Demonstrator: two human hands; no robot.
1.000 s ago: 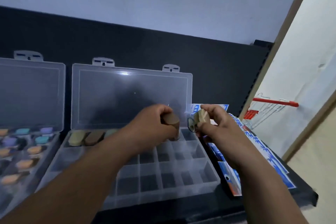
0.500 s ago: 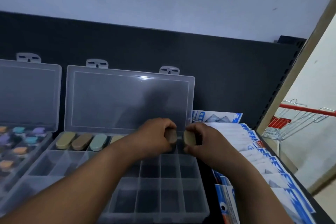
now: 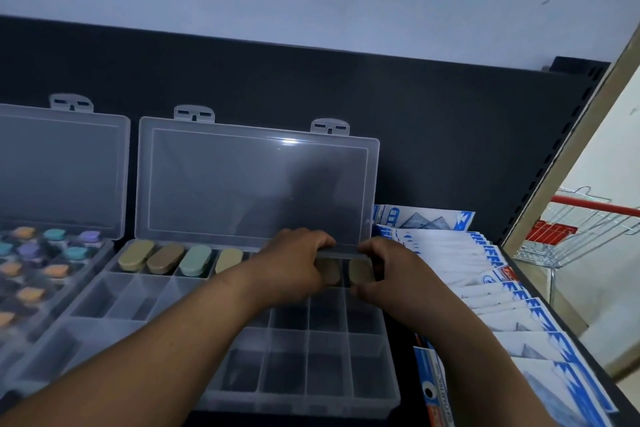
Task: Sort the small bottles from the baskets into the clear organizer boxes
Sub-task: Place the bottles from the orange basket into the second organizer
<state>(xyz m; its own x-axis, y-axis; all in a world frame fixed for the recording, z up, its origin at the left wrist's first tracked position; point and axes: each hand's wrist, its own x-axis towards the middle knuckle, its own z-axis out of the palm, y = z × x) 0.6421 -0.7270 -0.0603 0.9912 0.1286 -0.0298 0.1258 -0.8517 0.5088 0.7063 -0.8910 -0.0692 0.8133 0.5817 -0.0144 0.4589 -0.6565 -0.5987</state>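
You've lowered both into the clear plastic organizer box [image 3: 304, 404]: left hand [image 3: 294, 269] seemingly pinching the brown-capped bottle [image 3: 329, 272], right hand [image 3: 394, 276] the tan-capped bottle [image 3: 361, 270].

left grip [image 3: 294, 265]: fingers curled on brown bottle [image 3: 329, 273] | right grip [image 3: 389, 270]: pinches tan bottle [image 3: 360, 270] | forearms converge, grips close together

Two open organizer boxes [image 3: 304, 392], two hands [image 3: 294, 267], and six bottles [image 3: 136, 255] showing in the right box.
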